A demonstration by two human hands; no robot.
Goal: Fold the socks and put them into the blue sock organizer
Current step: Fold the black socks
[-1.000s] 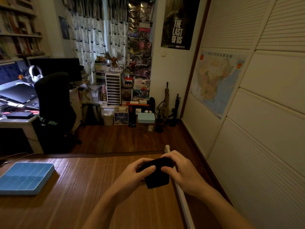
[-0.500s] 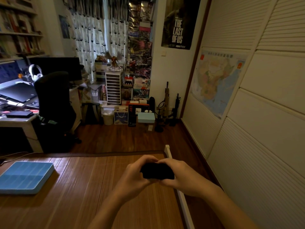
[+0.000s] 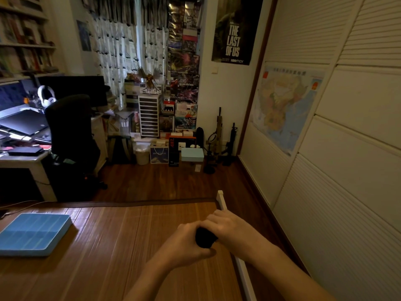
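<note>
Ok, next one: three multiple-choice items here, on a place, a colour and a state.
1. Where is the organizer? A on the mat, at left; B on the desk; C on the floor.
2. What colour is the sock? A white; B black; C red.
3. How is the sock? A flat on the mat; B gripped by left hand and right hand; C in the organizer.
Answers: 1 A, it lies on the mat. 2 B, plainly black. 3 B, both hands curl round it.
</note>
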